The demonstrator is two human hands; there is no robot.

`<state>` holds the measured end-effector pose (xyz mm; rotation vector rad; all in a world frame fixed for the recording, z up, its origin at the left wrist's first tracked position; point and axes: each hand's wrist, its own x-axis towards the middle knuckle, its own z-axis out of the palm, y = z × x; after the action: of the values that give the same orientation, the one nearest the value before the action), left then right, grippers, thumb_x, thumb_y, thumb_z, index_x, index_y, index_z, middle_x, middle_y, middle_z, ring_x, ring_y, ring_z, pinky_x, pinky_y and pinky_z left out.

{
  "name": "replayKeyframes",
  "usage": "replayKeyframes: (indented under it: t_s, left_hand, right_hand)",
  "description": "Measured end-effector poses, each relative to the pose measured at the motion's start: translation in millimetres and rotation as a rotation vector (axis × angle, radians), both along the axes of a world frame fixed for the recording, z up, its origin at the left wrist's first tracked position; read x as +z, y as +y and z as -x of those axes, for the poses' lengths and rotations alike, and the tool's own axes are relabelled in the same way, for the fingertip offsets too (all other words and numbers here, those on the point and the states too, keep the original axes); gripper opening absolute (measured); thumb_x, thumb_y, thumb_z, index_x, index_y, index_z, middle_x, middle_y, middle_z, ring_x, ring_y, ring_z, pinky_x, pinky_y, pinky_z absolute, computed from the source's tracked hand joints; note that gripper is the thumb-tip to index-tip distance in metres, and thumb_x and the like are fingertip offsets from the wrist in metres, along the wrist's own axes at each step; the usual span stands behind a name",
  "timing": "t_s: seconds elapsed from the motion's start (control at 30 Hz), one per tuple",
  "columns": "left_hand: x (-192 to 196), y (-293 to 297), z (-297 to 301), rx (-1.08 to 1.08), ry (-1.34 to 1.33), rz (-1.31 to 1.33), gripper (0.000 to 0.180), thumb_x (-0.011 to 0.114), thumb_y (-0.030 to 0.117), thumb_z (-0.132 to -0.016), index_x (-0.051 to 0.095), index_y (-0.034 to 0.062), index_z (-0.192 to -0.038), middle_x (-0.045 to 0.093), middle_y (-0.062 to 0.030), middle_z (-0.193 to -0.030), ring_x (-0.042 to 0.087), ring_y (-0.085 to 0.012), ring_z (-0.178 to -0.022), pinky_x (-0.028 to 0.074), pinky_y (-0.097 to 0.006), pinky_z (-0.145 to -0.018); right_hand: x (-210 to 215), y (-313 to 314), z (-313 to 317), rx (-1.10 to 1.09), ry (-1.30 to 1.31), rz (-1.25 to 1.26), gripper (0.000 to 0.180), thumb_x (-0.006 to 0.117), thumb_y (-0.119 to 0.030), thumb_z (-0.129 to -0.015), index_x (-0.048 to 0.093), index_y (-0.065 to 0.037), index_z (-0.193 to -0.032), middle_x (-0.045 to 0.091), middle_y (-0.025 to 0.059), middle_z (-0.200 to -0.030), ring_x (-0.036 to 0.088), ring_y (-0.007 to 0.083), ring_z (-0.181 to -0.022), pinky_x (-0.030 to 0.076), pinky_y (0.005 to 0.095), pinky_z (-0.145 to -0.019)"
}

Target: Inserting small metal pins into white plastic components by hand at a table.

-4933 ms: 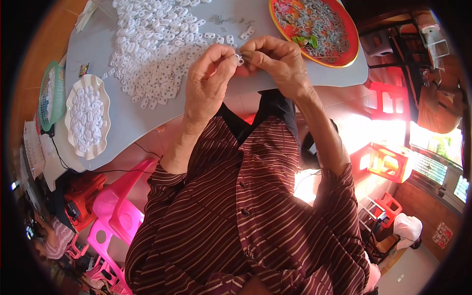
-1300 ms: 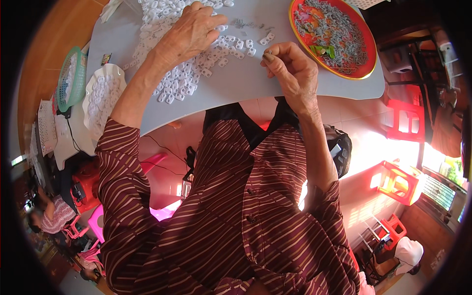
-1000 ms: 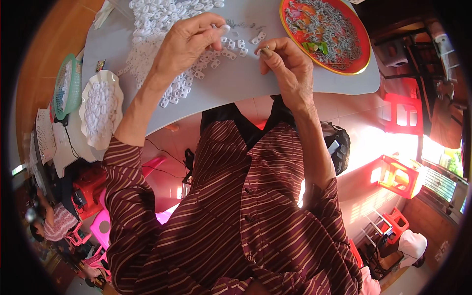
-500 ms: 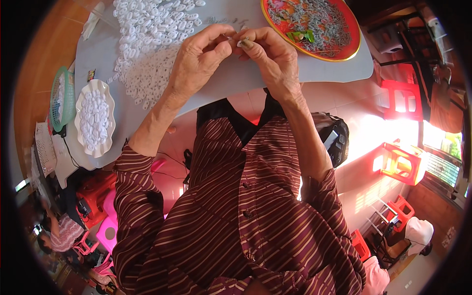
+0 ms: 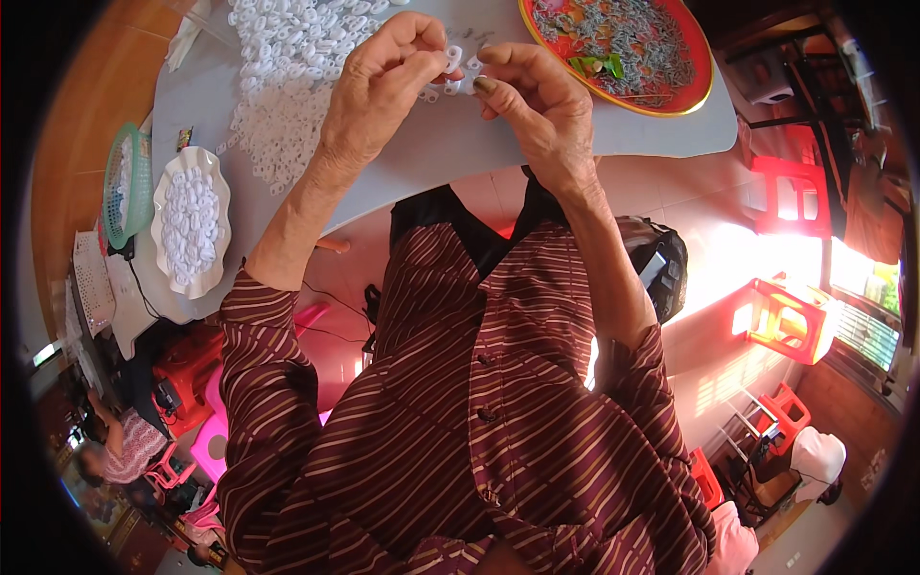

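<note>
I see the left hand (image 5: 391, 84) pinching a small white piece (image 5: 453, 56) between thumb and forefinger, upper centre of the frame. Beside it, the right hand (image 5: 544, 113) has its thumb near its forefinger; I cannot tell whether anything sits between them. The heap of white pieces (image 5: 297, 46) on the bench (image 5: 661, 144), upper left, is cut off by the top edge, as is the red plate (image 5: 704, 84), upper right; its grey bits (image 5: 656, 53) blur together. Farther left, the small packet (image 5: 184, 138) is too tiny for me to read.

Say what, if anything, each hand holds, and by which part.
The left hand pinches a small white piece by its lower end. Whether the right hand holds anything cannot be told.
</note>
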<state>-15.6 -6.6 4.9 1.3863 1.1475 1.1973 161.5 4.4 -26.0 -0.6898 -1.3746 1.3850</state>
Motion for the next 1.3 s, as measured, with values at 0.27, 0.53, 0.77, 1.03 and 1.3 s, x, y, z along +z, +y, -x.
replayKeyframes:
  t_s: [0.27,0.53,0.77,1.03,1.3]
  left_hand:
    - [-3.2,5.9,-1.8,-0.008,0.175,-0.143,0.010,0.055,0.013,-0.087,0.056,0.0045,-0.092,0.054,0.0050,-0.072,0.045,-0.0023,-0.062,0.038,-0.019,-0.056]
    - [3.1,2.2,-6.0,-0.002,0.242,-0.158,0.008,0.056,0.008,-0.087,0.056,0.0030,-0.094,0.055,0.0036,-0.073,0.049,-0.0038,-0.066,0.041,-0.019,-0.058]
    - [6.8,1.3,-11.5,0.000,0.277,-0.201,0.014,0.055,0.016,-0.091,0.056,0.0029,-0.094,0.057,0.0008,-0.075,0.051,-0.0073,-0.068,0.044,-0.023,-0.062]
    - [-4.5,-10.3,-18.9,0.038,0.355,-0.210,0.023,0.050,0.023,-0.094,0.054,0.0008,-0.089,0.049,-0.0040,-0.063,0.044,-0.0099,-0.059,0.040,-0.026,-0.055]
    - [-9.7,-11.4,-20.9,0.088,0.245,-0.216,0.020,0.050,0.017,-0.091,0.049,-0.0008,-0.084,0.038,-0.0050,-0.060,0.037,-0.0096,-0.057,0.036,-0.026,-0.052]
  right_hand:
    - [2.9,-1.4,1.3,-0.017,-0.011,-0.002,0.026,0.062,-0.003,-0.084,0.056,0.000,-0.110,0.061,0.0023,-0.083,0.057,0.0074,-0.069,0.048,0.0199,-0.064]
    - [3.0,-2.6,1.6,-0.065,-0.036,-0.022,0.027,0.062,-0.002,-0.084,0.058,0.000,-0.111,0.061,0.0015,-0.081,0.056,0.0066,-0.069,0.047,0.0196,-0.064]
    - [0.5,-2.1,3.0,-0.085,0.018,-0.020,0.026,0.061,-0.002,-0.085,0.058,0.001,-0.110,0.061,0.0029,-0.082,0.057,0.0076,-0.071,0.048,0.0200,-0.065]
    - [5.0,-4.8,2.6,-0.070,0.028,-0.009,0.027,0.061,-0.001,-0.085,0.056,0.003,-0.111,0.061,0.0045,-0.083,0.059,0.0084,-0.073,0.049,0.0205,-0.067]
    - [-2.7,-5.7,4.2,-0.069,-0.124,-0.135,0.037,0.071,-0.002,-0.076,0.057,-0.001,-0.110,0.059,0.0039,-0.078,0.059,0.0086,-0.070,0.050,0.0225,-0.065]
